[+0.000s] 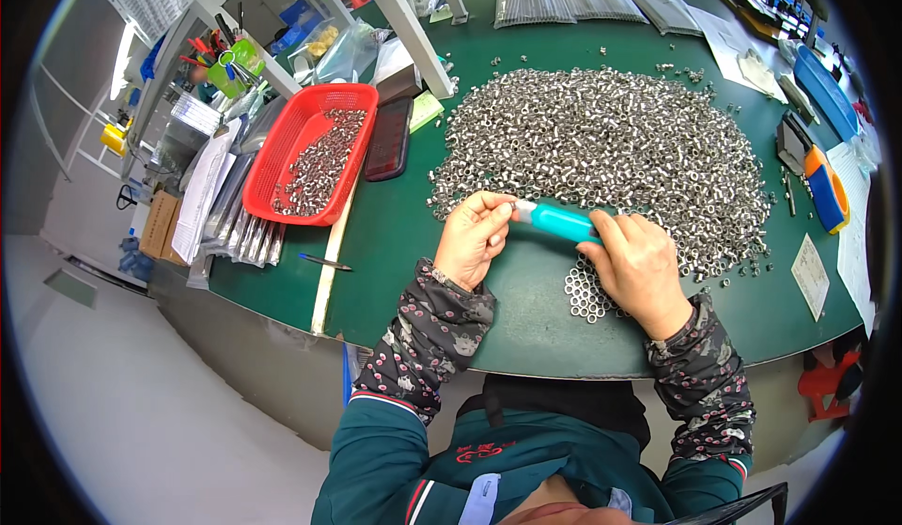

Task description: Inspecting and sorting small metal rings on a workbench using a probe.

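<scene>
Right hand [639, 266]: grip around teal cylindrical tool [562, 222]. Left hand [475, 240]: grip apparently pinching small metal ring [516, 205] at tool's tip. Silvery metal rings [611, 140] heaped beyond.

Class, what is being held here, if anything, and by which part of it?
The right hand holds a teal tool by its right end. The left hand is at the tool's pale tip; whether it pinches something small there cannot be told.

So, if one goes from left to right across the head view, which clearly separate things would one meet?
Cardboard box, red plastic basket, left grip, teal cylindrical tool, right grip, blue tray.
</scene>
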The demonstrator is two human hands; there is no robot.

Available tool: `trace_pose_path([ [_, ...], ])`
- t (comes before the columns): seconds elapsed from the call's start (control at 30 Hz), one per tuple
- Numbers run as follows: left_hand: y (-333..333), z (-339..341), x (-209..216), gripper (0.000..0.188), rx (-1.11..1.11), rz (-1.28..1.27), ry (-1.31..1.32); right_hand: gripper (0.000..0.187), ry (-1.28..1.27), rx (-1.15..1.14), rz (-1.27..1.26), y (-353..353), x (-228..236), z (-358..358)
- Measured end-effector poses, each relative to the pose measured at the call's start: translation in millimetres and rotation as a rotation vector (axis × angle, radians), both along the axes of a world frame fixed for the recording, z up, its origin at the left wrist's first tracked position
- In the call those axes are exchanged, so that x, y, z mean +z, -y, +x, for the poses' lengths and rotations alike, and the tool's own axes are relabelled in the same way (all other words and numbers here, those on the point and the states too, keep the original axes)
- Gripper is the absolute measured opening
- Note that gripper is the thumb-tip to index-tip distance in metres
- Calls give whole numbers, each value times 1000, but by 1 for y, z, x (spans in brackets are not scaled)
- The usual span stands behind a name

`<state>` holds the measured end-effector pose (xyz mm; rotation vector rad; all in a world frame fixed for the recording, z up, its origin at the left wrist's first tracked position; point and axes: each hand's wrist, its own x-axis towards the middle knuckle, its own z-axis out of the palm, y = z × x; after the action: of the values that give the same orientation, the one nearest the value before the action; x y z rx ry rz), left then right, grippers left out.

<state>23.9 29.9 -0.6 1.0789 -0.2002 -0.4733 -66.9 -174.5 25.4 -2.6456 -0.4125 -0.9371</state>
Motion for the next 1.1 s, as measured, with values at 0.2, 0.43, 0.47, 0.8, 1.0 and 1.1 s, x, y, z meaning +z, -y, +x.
trace_pose_path([
  [0.2, -1, 0, 3, 11, -57, -34, -59, 28, -67, -20, 129, 9, -2, 3],
  [0.43, 3, -1, 5, 9, -46, 12, -24, 25, -181, 57, 277, 12, -2, 5],
  [0.47, 3, 0, 5, 9, -52, -8, -13, 25, -218, 72, 283, 13, -1, 4],
  [0.8, 1, 1, 0, 11, -87, -76, -11, 26, -330, 106, 342, 11, 1, 4],
  [1.0, 2, 1, 0, 11, -83, -71, -9, 25, -385, 119, 361, 10, 1, 3],
  [1.1, 1, 1, -2, 10, -97, -91, 1, 24, -396, 123, 350, 9, 0, 3],
])
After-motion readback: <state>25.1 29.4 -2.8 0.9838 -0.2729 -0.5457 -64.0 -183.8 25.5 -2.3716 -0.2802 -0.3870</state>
